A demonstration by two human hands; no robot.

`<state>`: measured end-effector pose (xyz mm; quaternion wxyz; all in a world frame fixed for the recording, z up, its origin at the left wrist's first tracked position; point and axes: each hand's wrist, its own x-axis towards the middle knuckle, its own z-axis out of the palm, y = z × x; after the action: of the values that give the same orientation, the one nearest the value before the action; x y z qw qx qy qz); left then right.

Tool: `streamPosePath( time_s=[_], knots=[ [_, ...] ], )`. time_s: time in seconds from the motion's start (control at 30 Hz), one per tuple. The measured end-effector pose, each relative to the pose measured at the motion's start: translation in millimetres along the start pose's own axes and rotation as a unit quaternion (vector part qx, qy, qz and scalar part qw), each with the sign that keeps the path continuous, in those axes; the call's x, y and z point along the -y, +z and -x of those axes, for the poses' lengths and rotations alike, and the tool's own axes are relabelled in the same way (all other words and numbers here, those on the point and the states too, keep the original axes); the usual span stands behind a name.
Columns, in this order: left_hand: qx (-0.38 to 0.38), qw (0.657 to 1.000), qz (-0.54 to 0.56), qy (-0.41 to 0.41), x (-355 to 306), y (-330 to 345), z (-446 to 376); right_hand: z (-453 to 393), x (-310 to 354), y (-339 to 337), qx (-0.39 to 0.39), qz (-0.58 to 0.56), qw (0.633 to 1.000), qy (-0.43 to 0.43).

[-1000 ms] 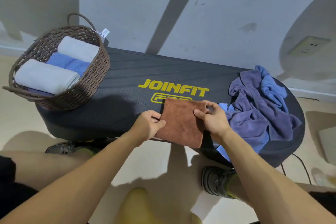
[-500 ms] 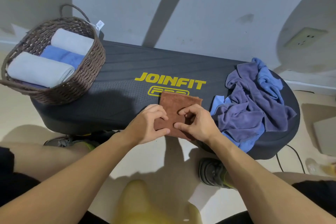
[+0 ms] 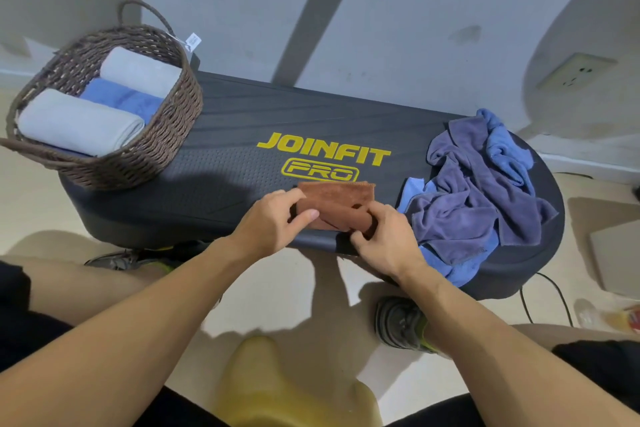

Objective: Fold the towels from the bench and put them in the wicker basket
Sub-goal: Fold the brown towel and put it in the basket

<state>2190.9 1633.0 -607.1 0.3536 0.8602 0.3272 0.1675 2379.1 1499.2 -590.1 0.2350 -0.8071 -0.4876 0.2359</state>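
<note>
A small brown towel (image 3: 341,196) lies on the near edge of the black bench (image 3: 242,135), partly rolled from its near end. My left hand (image 3: 273,218) grips its left side with curled fingers. My right hand (image 3: 388,236) curls round the rolled part at its right side. A loose heap of purple and blue towels (image 3: 478,184) lies on the bench's right end. The wicker basket (image 3: 162,135) stands on the left end, holding two rolled grey towels (image 3: 76,121) and a blue towel (image 3: 121,97) between them.
A grey wall runs right behind the bench, with a socket (image 3: 575,74) at the right. My knees and shoes (image 3: 398,326) are on the beige floor below the bench. A yellow object (image 3: 277,385) sits between my legs. A cable (image 3: 547,291) trails at the right.
The flat brown towel has been rolled up from its near edge toward the far one; both hands shifted from its sides onto the roll. The view moved closer.
</note>
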Motion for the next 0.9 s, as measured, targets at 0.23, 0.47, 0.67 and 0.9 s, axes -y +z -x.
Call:
streamPosePath(
  time_s=[0.23,0.47,0.67,0.9],
  knots=[
    [-0.043,0.989,0.062,-0.128,1,10,-1,-12,2,0,-0.007,-0.155,0.974,0.164],
    [-0.071,0.983,0.111,-0.127,-2,18,0,-18,4,9,-0.064,-0.140,0.973,0.171],
    [-0.109,0.960,0.113,-0.231,-2,20,-7,-23,4,16,-0.080,-0.122,0.978,0.148],
    [-0.088,0.963,0.029,-0.253,-2,21,-6,-27,6,21,-0.119,-0.097,0.968,0.197]
  ],
)
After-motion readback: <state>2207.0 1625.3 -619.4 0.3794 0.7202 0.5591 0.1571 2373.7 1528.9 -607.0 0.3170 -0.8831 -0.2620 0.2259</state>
